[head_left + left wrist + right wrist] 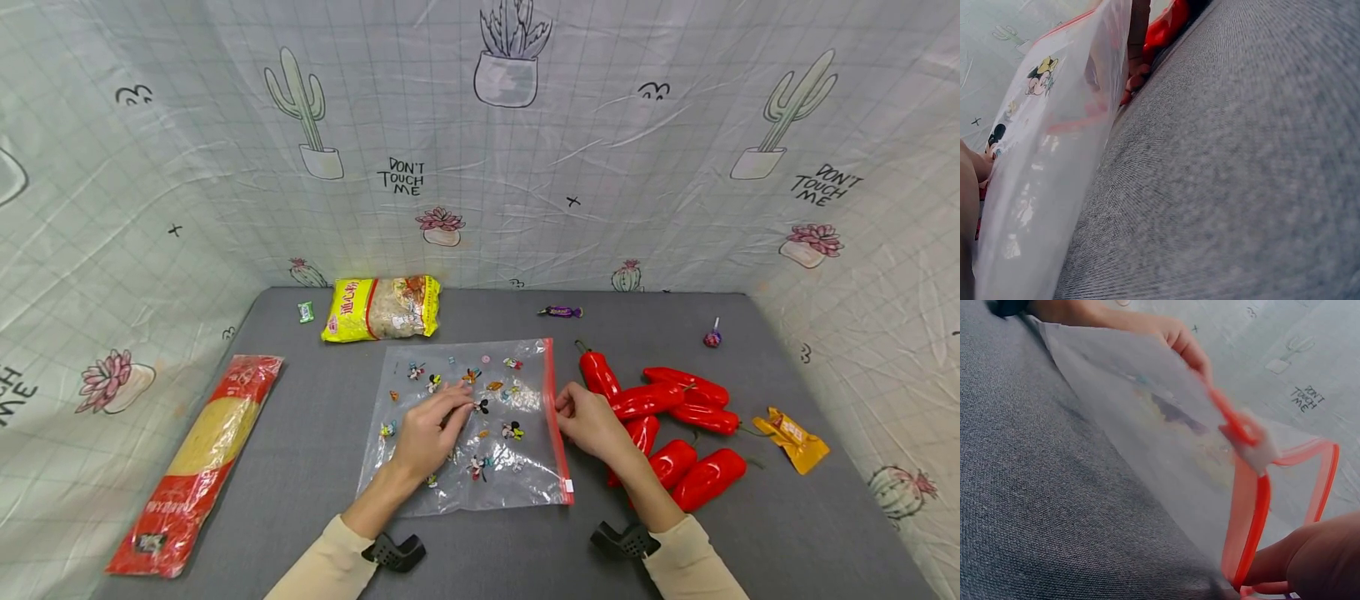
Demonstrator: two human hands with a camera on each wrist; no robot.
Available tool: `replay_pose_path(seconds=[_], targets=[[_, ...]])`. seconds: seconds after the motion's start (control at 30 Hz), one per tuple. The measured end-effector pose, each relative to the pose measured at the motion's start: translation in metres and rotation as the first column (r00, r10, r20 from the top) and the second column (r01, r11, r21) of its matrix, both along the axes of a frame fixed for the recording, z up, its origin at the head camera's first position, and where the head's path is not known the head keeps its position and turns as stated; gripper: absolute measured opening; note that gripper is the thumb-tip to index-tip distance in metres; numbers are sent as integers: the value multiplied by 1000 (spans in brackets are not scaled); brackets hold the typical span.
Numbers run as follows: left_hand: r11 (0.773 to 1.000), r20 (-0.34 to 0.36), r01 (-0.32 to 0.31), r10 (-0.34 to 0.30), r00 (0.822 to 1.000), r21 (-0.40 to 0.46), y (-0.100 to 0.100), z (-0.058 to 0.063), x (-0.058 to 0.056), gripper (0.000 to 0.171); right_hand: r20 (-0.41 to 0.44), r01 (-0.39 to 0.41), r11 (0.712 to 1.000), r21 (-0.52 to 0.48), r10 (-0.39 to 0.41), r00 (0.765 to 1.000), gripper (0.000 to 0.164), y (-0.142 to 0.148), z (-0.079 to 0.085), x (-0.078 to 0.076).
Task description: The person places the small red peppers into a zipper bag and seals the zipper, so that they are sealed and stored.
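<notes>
A clear zip bag (450,492) with cartoon mouse and duck prints lies on the grey table, its red zip edge (561,462) to the right. My left hand (423,433) is over the middle of the bag, thumb and fingers pinching the upper film. At the red edge, my right hand (592,425) pinches the bag with its fingertips. In the right wrist view the red-rimmed mouth (1252,519) of the bag gapes, and a white slider (1260,453) shows blurred. The left wrist view shows the film (1041,181) raised off the table.
Several red peppers (708,479) are heaped right of my right hand, near an orange packet (795,437). A lollipop (712,336), a purple candy (561,312), a yellow pasta bag (382,308) and a green candy (306,312) lie farther back. A red noodle packet (202,458) lies left.
</notes>
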State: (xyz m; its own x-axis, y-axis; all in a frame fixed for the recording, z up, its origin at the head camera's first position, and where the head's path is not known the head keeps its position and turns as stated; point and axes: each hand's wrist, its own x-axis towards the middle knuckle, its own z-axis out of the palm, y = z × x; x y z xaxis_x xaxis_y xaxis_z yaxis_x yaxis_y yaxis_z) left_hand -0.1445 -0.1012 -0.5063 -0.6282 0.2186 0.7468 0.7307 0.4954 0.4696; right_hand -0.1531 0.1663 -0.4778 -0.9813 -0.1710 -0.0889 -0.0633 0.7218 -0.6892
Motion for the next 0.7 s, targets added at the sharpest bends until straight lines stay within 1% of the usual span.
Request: replay_pose_path(seconds=[0.2, 0.3, 0.43, 0.53, 0.7], targets=[[998, 12, 3, -4, 1000, 60, 0, -1, -1, 11, -1, 3, 1000, 1, -3, 1000, 10, 0, 1, 1], [998, 25, 3, -5, 1000, 59, 0, 0, -2, 9, -12, 1, 1000, 1, -1, 1000, 7, 0, 1, 0], [999, 47, 2, -3, 999, 32, -2, 2, -1, 8, -25, 0, 1000, 5, 0, 1000, 5, 0, 0, 0], [1000, 54, 5, -6, 999, 24, -5, 3, 0, 8, -21, 3, 1000, 4, -3, 1000, 4, -1, -1, 0], [998, 44, 29, -32, 999, 57, -8, 7, -1, 9, -20, 8, 1000, 14, -8, 1000, 4, 0, -2, 0]])
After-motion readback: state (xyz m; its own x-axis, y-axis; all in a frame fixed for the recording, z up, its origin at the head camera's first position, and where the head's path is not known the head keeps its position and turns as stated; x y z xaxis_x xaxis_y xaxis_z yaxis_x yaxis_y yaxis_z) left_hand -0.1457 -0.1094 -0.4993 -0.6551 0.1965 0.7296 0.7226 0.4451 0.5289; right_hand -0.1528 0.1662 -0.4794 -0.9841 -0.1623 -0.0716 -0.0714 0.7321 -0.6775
